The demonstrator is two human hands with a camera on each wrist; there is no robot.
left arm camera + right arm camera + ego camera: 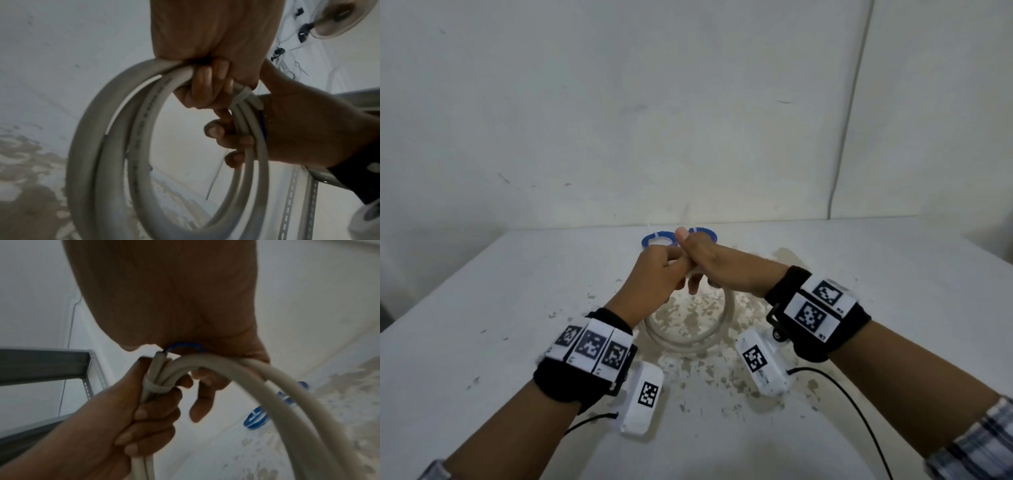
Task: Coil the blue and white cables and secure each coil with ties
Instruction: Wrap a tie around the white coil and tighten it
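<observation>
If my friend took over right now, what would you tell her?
Left hand grips the bundled strands of the round white cable coil, held above the worn white table.
Right hand also grips the coil, beside the thin white tie wrapped round the strands.
The blue cable coil lies at the table's far edge, already tied.
Left: finish tightening the white tie, if it's loose.
</observation>
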